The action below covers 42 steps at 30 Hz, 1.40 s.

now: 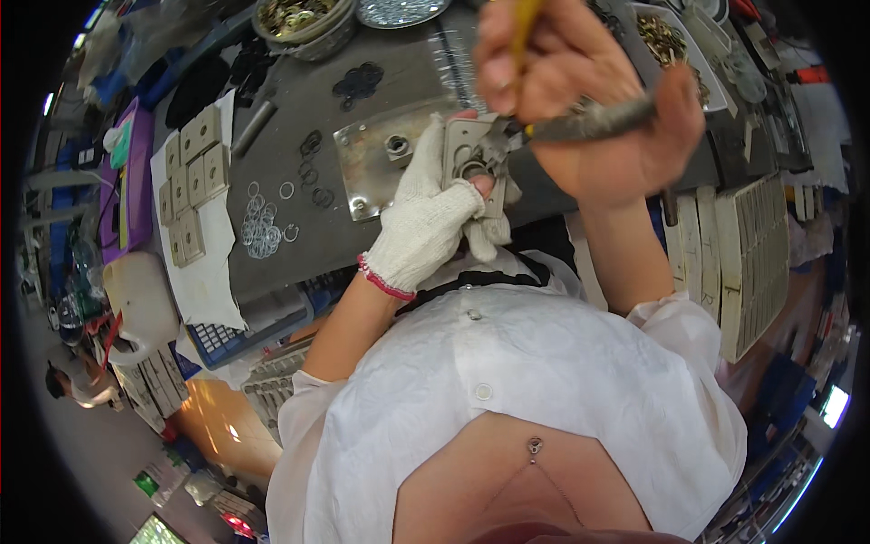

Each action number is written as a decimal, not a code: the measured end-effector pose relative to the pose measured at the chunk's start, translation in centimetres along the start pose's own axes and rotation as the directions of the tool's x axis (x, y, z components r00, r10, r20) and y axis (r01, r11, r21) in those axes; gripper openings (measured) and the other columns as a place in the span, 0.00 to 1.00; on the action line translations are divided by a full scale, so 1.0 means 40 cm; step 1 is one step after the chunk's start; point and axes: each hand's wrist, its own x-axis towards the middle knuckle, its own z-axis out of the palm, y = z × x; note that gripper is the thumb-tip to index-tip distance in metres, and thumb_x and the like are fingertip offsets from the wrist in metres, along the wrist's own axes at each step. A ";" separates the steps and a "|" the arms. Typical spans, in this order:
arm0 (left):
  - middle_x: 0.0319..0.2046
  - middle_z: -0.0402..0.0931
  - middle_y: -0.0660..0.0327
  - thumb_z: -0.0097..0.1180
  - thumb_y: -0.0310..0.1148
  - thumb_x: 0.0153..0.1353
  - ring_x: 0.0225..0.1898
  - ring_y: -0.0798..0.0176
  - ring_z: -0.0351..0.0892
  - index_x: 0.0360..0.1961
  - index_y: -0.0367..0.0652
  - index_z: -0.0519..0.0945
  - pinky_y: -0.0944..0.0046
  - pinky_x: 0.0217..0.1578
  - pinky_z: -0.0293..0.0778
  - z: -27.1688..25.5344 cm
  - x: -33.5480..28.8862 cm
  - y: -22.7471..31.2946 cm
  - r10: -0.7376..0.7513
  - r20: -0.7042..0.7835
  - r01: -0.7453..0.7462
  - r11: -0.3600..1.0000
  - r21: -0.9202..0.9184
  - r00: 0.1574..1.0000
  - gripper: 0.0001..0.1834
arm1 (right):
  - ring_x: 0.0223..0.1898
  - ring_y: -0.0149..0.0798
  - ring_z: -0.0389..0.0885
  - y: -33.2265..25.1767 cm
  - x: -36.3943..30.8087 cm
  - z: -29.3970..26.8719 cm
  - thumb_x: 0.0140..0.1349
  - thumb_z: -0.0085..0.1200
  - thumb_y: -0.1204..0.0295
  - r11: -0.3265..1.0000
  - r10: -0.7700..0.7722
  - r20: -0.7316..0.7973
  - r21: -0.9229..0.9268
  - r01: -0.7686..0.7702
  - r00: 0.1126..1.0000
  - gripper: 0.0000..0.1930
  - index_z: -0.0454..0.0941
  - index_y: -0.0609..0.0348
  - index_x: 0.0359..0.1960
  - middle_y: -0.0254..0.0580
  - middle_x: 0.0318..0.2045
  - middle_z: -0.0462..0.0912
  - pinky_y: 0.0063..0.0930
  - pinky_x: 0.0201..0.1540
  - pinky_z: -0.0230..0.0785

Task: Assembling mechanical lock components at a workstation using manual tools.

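My left hand, in a white knitted glove with bare fingertips, is closed round a grey metal fitting with round openings. The thumb lies beside a ring-shaped opening on it. My bare right hand is raised at the right and smeared by motion. Spread between its fingers and thumb are the handles of pliers, one yellow and one worn grey. The pliers' jaws meet the fitting, but their tips are too blurred to make out. Left of the fitting lies a steel plate bearing a small round collar.
Silver rings and black rings lie loose on the grey bench. Square grey metal pieces sit on white paper beside a purple bin. Bowls of small parts and a white tray line the back. Pale boxes stand right.
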 end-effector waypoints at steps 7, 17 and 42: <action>0.50 0.68 0.52 0.50 0.21 0.55 0.48 0.60 0.73 0.65 0.42 0.55 0.64 0.46 0.75 -0.041 -0.037 -0.007 0.385 -0.136 -0.337 0.899 0.280 0.913 0.35 | 0.42 0.32 0.68 0.081 -0.009 0.140 0.53 0.61 0.43 0.936 -0.347 -0.378 -0.082 0.343 0.858 0.53 0.45 0.63 0.70 0.43 0.46 0.68 0.26 0.46 0.63; 0.38 0.74 0.51 0.49 0.21 0.55 0.23 0.68 0.77 0.60 0.37 0.61 0.70 0.15 0.71 -0.142 -0.107 0.038 0.014 -0.218 0.051 0.956 0.288 0.976 0.29 | 0.39 0.29 0.66 0.044 -0.048 0.125 0.51 0.66 0.66 0.883 -0.079 -0.166 -0.469 -0.008 0.983 0.36 0.64 0.65 0.61 0.40 0.47 0.70 0.22 0.43 0.63; 0.45 0.74 0.52 0.56 0.28 0.60 0.24 0.71 0.74 0.58 0.38 0.67 0.69 0.21 0.73 -0.153 -0.004 0.070 0.159 -0.398 -0.018 0.942 0.335 0.903 0.25 | 0.31 0.25 0.69 0.036 -0.123 -0.104 0.57 0.53 0.82 0.361 -0.274 -0.450 -0.867 -0.343 0.850 0.25 0.68 0.59 0.59 0.34 0.32 0.73 0.18 0.37 0.64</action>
